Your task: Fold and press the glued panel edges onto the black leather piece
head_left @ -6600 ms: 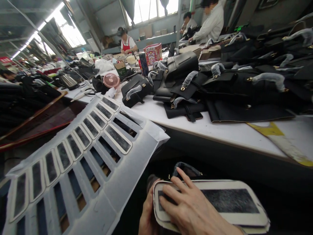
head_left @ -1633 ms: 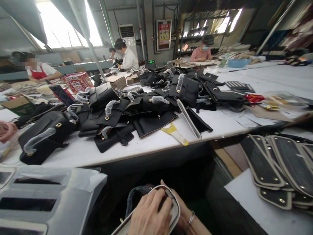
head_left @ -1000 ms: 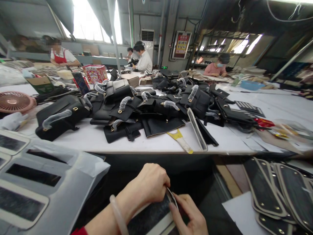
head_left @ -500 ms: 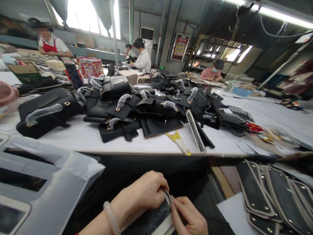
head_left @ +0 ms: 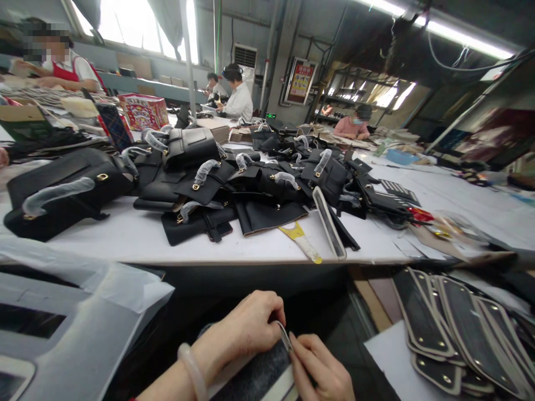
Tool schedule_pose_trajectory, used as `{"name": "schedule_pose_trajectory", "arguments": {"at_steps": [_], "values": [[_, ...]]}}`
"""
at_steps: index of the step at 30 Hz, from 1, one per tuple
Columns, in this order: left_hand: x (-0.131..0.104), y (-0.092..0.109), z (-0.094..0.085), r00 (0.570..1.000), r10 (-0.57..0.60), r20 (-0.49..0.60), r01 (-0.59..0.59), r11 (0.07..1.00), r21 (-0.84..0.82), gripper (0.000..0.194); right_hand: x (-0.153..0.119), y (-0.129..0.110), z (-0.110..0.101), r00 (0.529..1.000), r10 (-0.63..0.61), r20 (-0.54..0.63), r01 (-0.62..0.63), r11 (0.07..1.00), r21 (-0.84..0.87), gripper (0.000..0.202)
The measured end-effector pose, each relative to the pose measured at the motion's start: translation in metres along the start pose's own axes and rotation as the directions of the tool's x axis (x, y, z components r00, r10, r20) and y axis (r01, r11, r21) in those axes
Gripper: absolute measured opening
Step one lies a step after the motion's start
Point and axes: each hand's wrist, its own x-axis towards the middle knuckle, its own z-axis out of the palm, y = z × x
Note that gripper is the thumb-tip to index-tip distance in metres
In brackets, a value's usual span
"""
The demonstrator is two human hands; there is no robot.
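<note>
Low in the middle, my left hand [head_left: 251, 323] pinches the upper edge of a black panel with a pale border [head_left: 254, 373]. A pale bangle circles the wrist. Close by on the right, the fingers of my right hand [head_left: 320, 367] press together on the same panel's edge. The panel lies tilted below both hands; its lower part runs out of the picture and some of it is hidden by my left hand. Similar black panels with pale rims and metal studs [head_left: 455, 317] are piled at the lower right.
Black handbags [head_left: 204, 184] with wrapped handles heap up on the white table [head_left: 125, 245]. Near its front edge lie a yellow-and-white tool [head_left: 301, 240] and a narrow pale-rimmed strip [head_left: 329, 223]. A plastic-covered box-like thing [head_left: 104, 306] stands lower left. Several people work behind.
The view has shifted slightly to the right. Both hands keep their hold on the panel edge with little movement. The person in the red apron has raised a hand.
</note>
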Motion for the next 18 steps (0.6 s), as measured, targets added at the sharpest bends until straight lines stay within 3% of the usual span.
{"name": "schedule_pose_trajectory", "arguments": {"at_steps": [3, 6, 13, 15, 16, 17, 18], "values": [[-0.004, 0.003, -0.001, 1.0, 0.016, -0.014, -0.016, 1.0, 0.006, 0.02, 0.006, -0.001, -0.008, 0.984, -0.119, 0.135, 0.134, 0.986, -0.103, 0.031], [-0.005, 0.004, -0.002, 0.999, 0.035, -0.008, -0.035, 0.999, 0.006, 0.02, 0.015, -0.006, -0.013, 0.938, -0.218, 0.271, 0.278, 0.938, -0.208, 0.027], [-0.001, -0.006, -0.002, 1.0, -0.001, 0.014, 0.001, 1.0, -0.022, 0.023, 0.03, -0.028, -0.012, 0.894, -0.27, 0.357, 0.399, 0.842, -0.363, 0.027], [0.0, -0.006, -0.003, 0.999, -0.03, 0.027, 0.031, 0.998, -0.046, 0.025, 0.035, -0.03, -0.017, 0.91, -0.204, 0.361, 0.317, 0.903, -0.289, 0.03], [0.0, -0.005, -0.004, 0.998, -0.046, 0.033, 0.048, 0.997, -0.06, 0.025, 0.039, -0.03, -0.02, 0.921, -0.12, 0.37, 0.213, 0.952, -0.221, 0.032], [0.0, -0.004, -0.004, 0.997, -0.062, 0.038, 0.064, 0.995, -0.075, 0.025, 0.043, -0.028, -0.024, 0.921, 0.011, 0.39, 0.042, 0.991, -0.126, 0.033], [-0.001, -0.004, -0.005, 0.996, -0.076, 0.043, 0.079, 0.993, -0.089, 0.025, 0.048, -0.025, -0.027, 0.89, 0.164, 0.425, -0.173, 0.985, -0.019, 0.034]]}}
